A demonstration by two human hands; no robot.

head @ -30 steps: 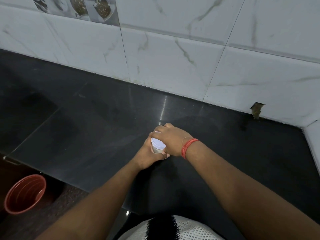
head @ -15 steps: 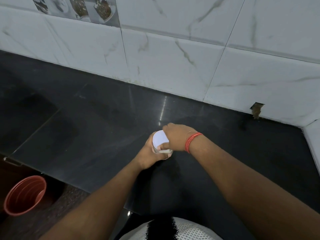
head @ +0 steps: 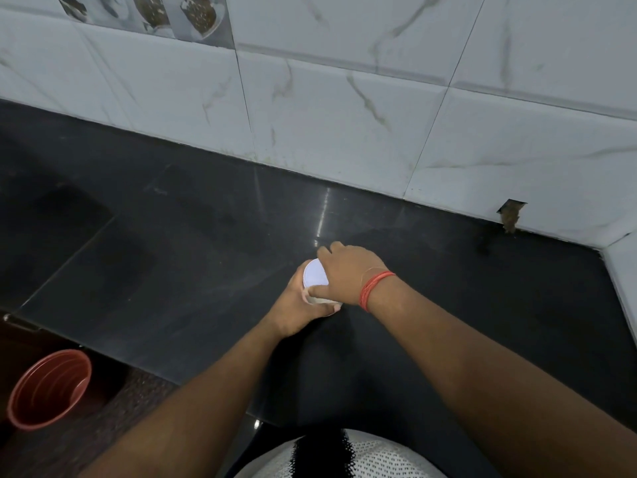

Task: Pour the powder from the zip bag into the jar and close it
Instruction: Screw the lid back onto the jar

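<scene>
A small jar stands on the black counter with a white lid on top; only a sliver of its body shows. My left hand wraps around the jar from the left and near side. My right hand lies over the lid's right side, thumb along its near rim and fingers curled over its far rim, with red threads on the wrist. No zip bag is in view.
A white marble-tiled wall backs the counter and turns a corner at the far right. A chipped hole sits at the wall's base. A red bucket stands on the floor at the lower left, beyond the counter's front edge.
My right hand has turned on the lid and slid right, uncovering more of the white top. My left hand has kept its hold on the jar.
</scene>
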